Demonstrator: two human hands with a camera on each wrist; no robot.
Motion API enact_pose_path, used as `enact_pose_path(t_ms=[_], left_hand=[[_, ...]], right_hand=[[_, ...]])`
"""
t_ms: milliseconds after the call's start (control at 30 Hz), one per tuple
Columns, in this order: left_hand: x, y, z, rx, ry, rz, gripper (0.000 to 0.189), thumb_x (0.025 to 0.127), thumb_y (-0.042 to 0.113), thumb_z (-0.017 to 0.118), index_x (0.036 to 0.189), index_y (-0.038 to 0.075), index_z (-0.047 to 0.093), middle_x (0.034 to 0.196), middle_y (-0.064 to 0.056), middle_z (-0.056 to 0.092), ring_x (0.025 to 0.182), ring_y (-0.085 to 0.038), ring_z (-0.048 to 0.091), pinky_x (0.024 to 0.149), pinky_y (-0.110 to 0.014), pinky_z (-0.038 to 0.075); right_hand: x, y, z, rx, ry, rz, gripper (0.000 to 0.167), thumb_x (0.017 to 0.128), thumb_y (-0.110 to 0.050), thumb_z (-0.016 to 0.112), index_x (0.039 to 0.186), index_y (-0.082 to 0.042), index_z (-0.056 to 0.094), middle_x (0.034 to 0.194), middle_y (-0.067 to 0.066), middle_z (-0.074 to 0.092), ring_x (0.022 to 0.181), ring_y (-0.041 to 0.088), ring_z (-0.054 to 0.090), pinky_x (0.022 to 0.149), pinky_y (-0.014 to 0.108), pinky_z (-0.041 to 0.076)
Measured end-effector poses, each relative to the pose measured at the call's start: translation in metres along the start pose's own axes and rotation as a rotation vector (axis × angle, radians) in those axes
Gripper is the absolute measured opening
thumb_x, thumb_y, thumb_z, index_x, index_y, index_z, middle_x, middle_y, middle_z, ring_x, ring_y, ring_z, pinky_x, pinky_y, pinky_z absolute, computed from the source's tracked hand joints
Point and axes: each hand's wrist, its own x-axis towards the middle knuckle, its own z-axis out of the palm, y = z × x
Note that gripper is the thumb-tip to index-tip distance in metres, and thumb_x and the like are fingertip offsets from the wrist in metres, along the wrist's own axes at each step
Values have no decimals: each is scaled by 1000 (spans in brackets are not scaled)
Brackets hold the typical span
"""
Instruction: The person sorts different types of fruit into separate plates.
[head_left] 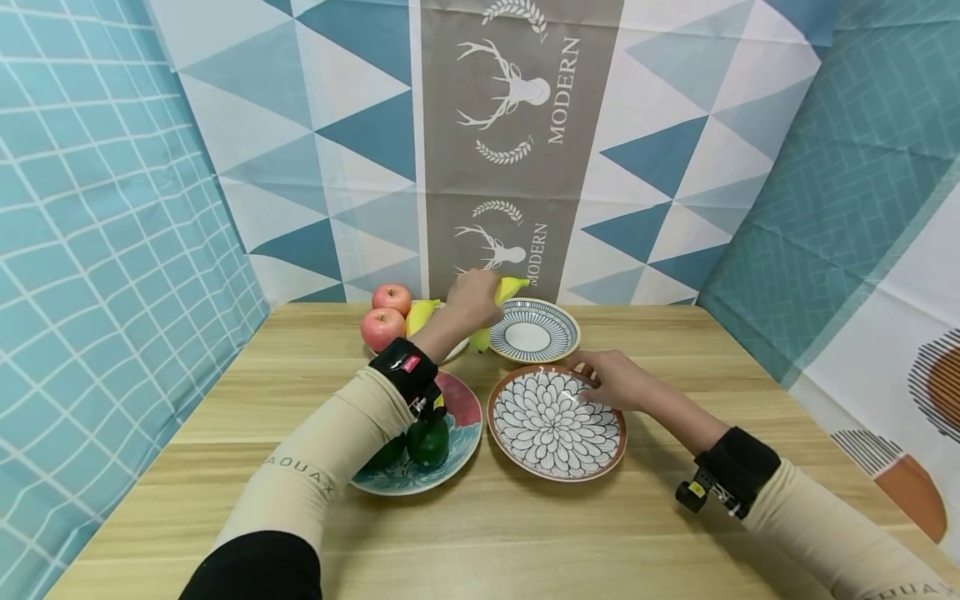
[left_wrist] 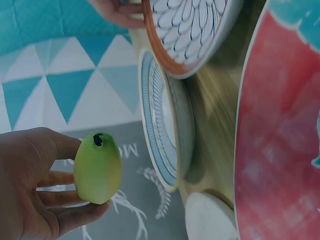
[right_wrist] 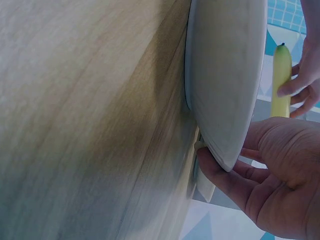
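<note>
My left hand (head_left: 474, 302) grips a yellow-green banana (left_wrist: 97, 172) in the air, left of a blue-striped bowl (head_left: 528, 335). In the left wrist view the banana points its dark tip at the camera, with fingers and thumb around its sides. My right hand (head_left: 615, 379) pinches the far right rim of a white plate (head_left: 557, 425) with a flower-petal pattern and brown edge. The right wrist view shows this plate's pale underside (right_wrist: 227, 65), fingers on both sides of its rim.
Back left, two apples (head_left: 383, 329) and another banana (head_left: 422, 317) lie on a light plate partly hidden by my left arm. In front, a pink-and-blue plate (head_left: 463, 408) holds dark green fruit (head_left: 429, 442). A patterned cloth (head_left: 360, 167) hangs behind the wooden table (head_left: 525, 542).
</note>
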Motion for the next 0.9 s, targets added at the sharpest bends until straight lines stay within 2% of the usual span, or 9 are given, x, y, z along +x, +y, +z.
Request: enact_pose_path(t_ms=[233, 433, 567, 667, 833, 900], left_hand=[[-18, 24, -5, -39, -6, 130, 34, 77, 3, 72, 109, 7, 65, 91, -8, 64, 85, -28, 63, 70, -42, 52], [-32, 37, -2, 17, -52, 219, 44, 79, 7, 78, 121, 6, 67, 96, -7, 67, 89, -26, 63, 78, -41, 54], [-41, 43, 1, 38, -76, 256, 49, 78, 11, 82, 126, 8, 67, 100, -5, 68, 93, -24, 63, 80, -40, 53], [-49, 47, 2, 23, -95, 261, 53, 78, 14, 85, 127, 10, 67, 101, -3, 67, 93, -22, 61, 79, -37, 52], [-58, 53, 4, 24, -124, 287, 50, 80, 24, 91, 122, 11, 67, 99, -2, 66, 93, -21, 60, 81, -37, 51], [-61, 54, 6, 29, -140, 299, 47, 80, 22, 90, 120, 11, 67, 97, -1, 66, 91, -21, 60, 79, -36, 51]], right_hand=[[-1, 3, 0, 8, 10, -16, 48, 87, -5, 86, 131, -8, 67, 104, 9, 73, 87, 19, 69, 74, 37, 57], [0, 4, 0, 33, -1, -3, 48, 88, -5, 85, 132, -8, 66, 106, 9, 72, 90, 21, 68, 75, 38, 57], [0, 4, 0, 40, 1, -8, 49, 88, -3, 85, 132, -8, 66, 105, 8, 73, 89, 20, 68, 74, 36, 57], [0, 4, 0, 40, 4, -7, 49, 87, -2, 85, 133, -8, 66, 105, 8, 72, 88, 19, 67, 72, 35, 56], [-1, 1, -1, 53, 6, 4, 50, 87, -1, 84, 133, -10, 66, 105, 9, 72, 88, 20, 66, 72, 35, 56], [-1, 1, 0, 61, 9, 1, 50, 87, -1, 84, 133, -9, 67, 104, 9, 72, 89, 21, 67, 73, 35, 57]])
